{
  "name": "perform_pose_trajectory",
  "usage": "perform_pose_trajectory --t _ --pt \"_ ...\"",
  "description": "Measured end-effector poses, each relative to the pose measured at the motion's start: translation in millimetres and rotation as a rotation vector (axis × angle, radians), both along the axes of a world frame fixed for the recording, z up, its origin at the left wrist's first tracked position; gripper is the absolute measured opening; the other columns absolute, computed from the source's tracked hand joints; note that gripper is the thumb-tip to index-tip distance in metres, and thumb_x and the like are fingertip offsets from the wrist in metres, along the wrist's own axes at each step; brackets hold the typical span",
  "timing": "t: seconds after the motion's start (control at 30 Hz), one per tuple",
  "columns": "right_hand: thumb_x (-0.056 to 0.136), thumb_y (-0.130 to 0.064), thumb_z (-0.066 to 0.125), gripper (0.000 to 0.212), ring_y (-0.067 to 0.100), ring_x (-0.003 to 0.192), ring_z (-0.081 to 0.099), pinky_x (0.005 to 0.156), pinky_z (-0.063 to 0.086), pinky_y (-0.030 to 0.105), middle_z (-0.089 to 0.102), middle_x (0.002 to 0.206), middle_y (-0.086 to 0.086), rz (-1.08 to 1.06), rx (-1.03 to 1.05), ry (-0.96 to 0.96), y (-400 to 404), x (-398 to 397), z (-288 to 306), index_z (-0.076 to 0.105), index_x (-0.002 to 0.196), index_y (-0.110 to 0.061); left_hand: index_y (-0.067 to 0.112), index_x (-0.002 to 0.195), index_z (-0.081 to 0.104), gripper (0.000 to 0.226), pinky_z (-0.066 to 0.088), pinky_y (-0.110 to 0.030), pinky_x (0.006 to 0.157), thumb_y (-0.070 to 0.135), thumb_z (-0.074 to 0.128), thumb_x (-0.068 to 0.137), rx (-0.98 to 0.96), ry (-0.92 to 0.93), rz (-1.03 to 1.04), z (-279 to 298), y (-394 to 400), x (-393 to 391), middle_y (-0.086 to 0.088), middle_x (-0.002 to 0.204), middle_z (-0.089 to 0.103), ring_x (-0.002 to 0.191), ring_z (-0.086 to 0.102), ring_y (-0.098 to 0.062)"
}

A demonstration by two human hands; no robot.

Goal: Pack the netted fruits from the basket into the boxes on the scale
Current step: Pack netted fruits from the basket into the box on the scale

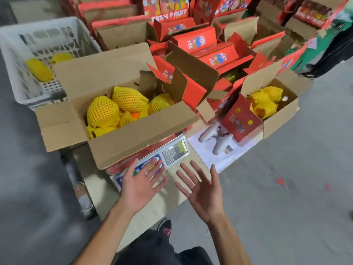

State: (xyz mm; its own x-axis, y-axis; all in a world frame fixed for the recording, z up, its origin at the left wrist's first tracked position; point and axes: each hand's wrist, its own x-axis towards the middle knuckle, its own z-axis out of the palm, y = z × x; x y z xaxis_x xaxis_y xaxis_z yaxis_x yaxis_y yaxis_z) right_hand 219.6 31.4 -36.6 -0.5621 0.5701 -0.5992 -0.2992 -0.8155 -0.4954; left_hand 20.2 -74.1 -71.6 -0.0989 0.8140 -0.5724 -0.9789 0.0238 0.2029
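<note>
Netted fruits (pixel 118 108): several heaped in open cardboard box (pixel 133 136) atop scale (pixel 172 153) | two more in white basket (pixel 24 60), behind-left of box | left hand (pixel 139 186): fingers spread, palm up, empty, just before box | right hand (pixel 202 194): splayed, empty | second box (pixel 280 113) of fruits right.

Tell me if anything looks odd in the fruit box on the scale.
One thing stands out: in the box on the scale, a patch of bare orange fruit shows between the yellow netted fruits, as if one net has slipped or sits only partway on. Nothing looks spilled.
</note>
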Motion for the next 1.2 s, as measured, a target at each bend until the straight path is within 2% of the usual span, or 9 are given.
perform_pose_trajectory --t 0.13,0.23,0.33,0.4,0.53,0.67,0.83,0.97,1.2 --pt "0.089 -0.074 0.060 0.082 0.037 0.147 0.041 0.121 0.023 0.068 0.045 0.159 0.011 0.069 -0.059 0.207 23.5 -1.1 5.4 0.048 0.153 -0.025 0.033 0.150 0.050 0.076 0.024 -0.076 0.113 0.071 0.066 0.086 0.152 -0.023 0.136 15.7 -17.8 3.7 -0.010 0.158 0.046 0.146 0.041 -0.038" --pt "0.088 -0.077 0.059 0.080 0.033 0.149 0.039 0.120 0.023 0.067 0.042 0.161 0.005 0.157 -0.033 0.242 40.8 0.4 8.3 0.046 0.153 -0.034 0.045 0.149 0.046 0.080 0.027 -0.082 0.106 0.078 0.068 0.079 0.123 -0.003 0.280 26.1 -35.8 11.3 -0.008 0.156 0.048 0.143 0.045 -0.041" --pt "0.089 -0.073 0.061 0.082 0.036 0.149 0.039 0.120 0.023 0.067 0.042 0.161 0.007 0.241 -0.005 0.226 53.1 4.2 11.2 0.040 0.156 -0.031 0.042 0.151 0.044 0.086 0.030 -0.081 0.106 0.080 0.068 0.077 0.068 0.078 0.384 34.9 -47.2 27.3 -0.009 0.154 0.051 0.141 0.048 -0.039" --pt "0.092 -0.064 0.064 0.078 0.039 0.147 0.041 0.120 0.026 0.065 0.044 0.159 0.013 0.299 -0.042 0.257 59.8 8.1 15.5 0.043 0.153 -0.021 0.029 0.148 0.054 0.084 0.038 -0.074 0.106 0.075 0.070 0.079 0.046 0.111 0.454 43.1 -49.8 47.1 -0.008 0.152 0.053 0.139 0.052 -0.035" --pt "0.091 -0.047 0.074 0.052 0.037 0.140 0.051 0.118 0.035 0.058 0.054 0.148 0.017 0.383 -0.005 0.168 76.6 11.8 20.8 0.061 0.129 -0.015 0.020 0.125 0.075 0.061 0.060 -0.043 0.086 0.058 0.076 0.077 -0.141 0.211 0.658 51.2 -50.8 92.1 -0.002 0.141 0.064 0.124 0.066 -0.020" --pt "0.092 -0.044 0.072 0.037 0.033 0.126 0.062 0.113 0.044 0.052 0.065 0.127 0.015 0.463 0.053 0.164 90.7 10.8 25.1 0.070 0.116 -0.016 0.021 0.110 0.079 0.045 0.058 -0.040 0.089 0.056 0.072 0.083 -0.203 0.203 0.773 60.7 -46.7 128.5 0.000 0.124 0.072 0.111 0.072 -0.019" --pt "0.094 -0.049 0.069 0.046 0.033 0.133 0.058 0.112 0.046 0.052 0.063 0.138 0.016 0.580 0.130 0.123 95.0 22.0 23.7 0.065 0.126 -0.016 0.016 0.112 0.076 0.040 0.055 -0.038 0.088 0.048 0.070 0.089 -0.156 0.157 0.892 64.4 -49.6 154.8 0.000 0.110 0.069 0.096 0.069 -0.020" --pt "0.096 -0.053 0.061 0.055 0.030 0.133 0.059 0.111 0.046 0.052 0.062 0.142 0.013 0.683 0.305 0.016 85.8 30.8 23.5 0.060 0.136 -0.016 0.016 0.116 0.076 0.042 0.054 -0.039 0.090 0.047 0.070 0.089 -0.131 0.138 0.896 67.3 -56.6 157.4 0.001 0.118 0.069 0.100 0.070 -0.020" --pt "0.089 -0.069 0.057 0.072 0.027 0.131 0.061 0.115 0.040 0.056 0.065 0.140 0.008 0.808 0.482 -0.028 66.0 25.7 23.7 0.056 0.143 -0.021 0.020 0.136 0.067 0.056 0.045 -0.054 0.109 0.056 0.063 0.093 -0.077 0.209 0.904 71.6 -79.2 142.9 -0.007 0.145 0.060 0.131 0.060 -0.028"
